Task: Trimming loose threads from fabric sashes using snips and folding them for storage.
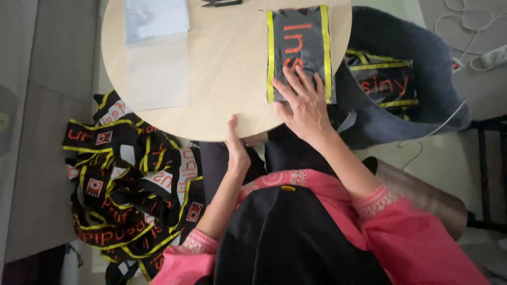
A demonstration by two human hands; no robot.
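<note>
My right hand (303,103) lies flat, fingers spread, on the near end of a black packet with yellow side stripes and orange lettering (298,37), wrapped in clear plastic, on the round wooden table (227,63). Resting on its side against the table's near rim is my left hand (236,148), fingers together, holding nothing. Pink sleeves cover both my arms.
A stack of clear plastic sleeves (157,53) lies on the table's left part. A heap of black, yellow and orange bands (129,184) covers the floor at left. More packed bands (385,79) lie on a dark cloth at right. White cables (470,31) run at far right.
</note>
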